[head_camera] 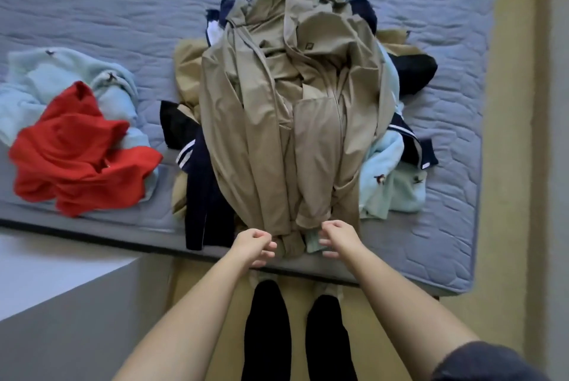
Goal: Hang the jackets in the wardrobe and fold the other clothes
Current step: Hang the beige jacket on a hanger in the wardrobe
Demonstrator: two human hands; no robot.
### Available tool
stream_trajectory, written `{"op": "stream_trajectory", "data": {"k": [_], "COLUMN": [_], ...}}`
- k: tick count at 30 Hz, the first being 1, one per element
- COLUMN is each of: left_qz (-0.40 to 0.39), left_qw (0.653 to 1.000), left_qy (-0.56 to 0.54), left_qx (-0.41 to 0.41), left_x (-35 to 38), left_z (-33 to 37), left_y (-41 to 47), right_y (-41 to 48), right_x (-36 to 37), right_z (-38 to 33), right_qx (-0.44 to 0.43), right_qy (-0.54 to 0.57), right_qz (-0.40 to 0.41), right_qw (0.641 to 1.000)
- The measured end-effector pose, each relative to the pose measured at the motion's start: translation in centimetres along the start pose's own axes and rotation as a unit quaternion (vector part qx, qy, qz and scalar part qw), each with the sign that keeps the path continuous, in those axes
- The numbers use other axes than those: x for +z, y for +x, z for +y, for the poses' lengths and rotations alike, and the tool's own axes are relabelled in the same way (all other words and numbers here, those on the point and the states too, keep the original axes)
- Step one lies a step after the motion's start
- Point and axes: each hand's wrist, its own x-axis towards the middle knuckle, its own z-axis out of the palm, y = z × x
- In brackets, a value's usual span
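Bed (92,11): quilted grey-blue cover, bearing a heap of mixed clothes (203,183) straight beyond the fingers. The heap is topped by one khaki jacket (277,119) of thin, smooth, creased shell fabric with a centre zip; its long axis runs directly away from the fingers, hem nearest them at the bed's edge, collar farthest. Well apart to the left of the fingers: red garment (77,149), soft and crumpled, lying on pale-blue fleece (46,79). Left hand (254,242) and right hand (337,237): either side of the hem, about equally near, fingers loosely curled, gripping nothing; the next move is probably a two-handed lift at the hem.
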Motion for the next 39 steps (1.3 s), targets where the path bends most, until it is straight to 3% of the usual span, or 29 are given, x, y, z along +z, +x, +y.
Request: {"op": "stream_trajectory", "data": {"k": [3, 6, 13, 20, 25, 29, 34, 39], "left_qz": [-0.015, -0.028, 0.018, 0.012, 0.024, 0.023, 0.012, -0.075], "left_qw": [0.997, 0.984, 0.89, 0.891, 0.882, 0.886, 0.878, 0.861], "left_qy": [-0.052, -0.156, -0.445, -0.441, -0.454, -0.455, -0.477, -0.499], "left_qx": [-0.053, -0.077, -0.1, -0.11, -0.121, -0.092, -0.035, 0.059], "left_x": [2.4, 4.5, 6.1, 6.8, 6.6, 6.9, 6.8, 6.4], "left_z": [-1.5, -2.2, -1.5, -1.0, -2.2, -2.6, -2.2, -0.7], "left_y": [2.1, 4.1, 6.5, 6.9, 7.2, 7.3, 5.9, 1.0], "right_y": [2.3, 3.9, 5.2, 4.1, 3.2, 3.2, 2.8, 0.3], "right_x": [0.1, -0.4, -2.1, -3.8, -4.3, -5.2, -5.6, -5.4], "right_z": [2.0, 2.1, 1.3, 1.3, 2.0, 2.6, 2.9, 2.0], "right_qx": [0.056, 0.049, 0.015, 0.01, -0.051, -0.113, -0.113, -0.189], "right_qy": [0.139, 0.293, 0.495, 0.462, 0.418, 0.386, 0.401, 0.339], "right_qz": [-0.04, -0.112, -0.097, -0.126, -0.068, -0.057, -0.052, -0.045], "right_qw": [0.988, 0.948, 0.863, 0.878, 0.905, 0.914, 0.908, 0.921]}}
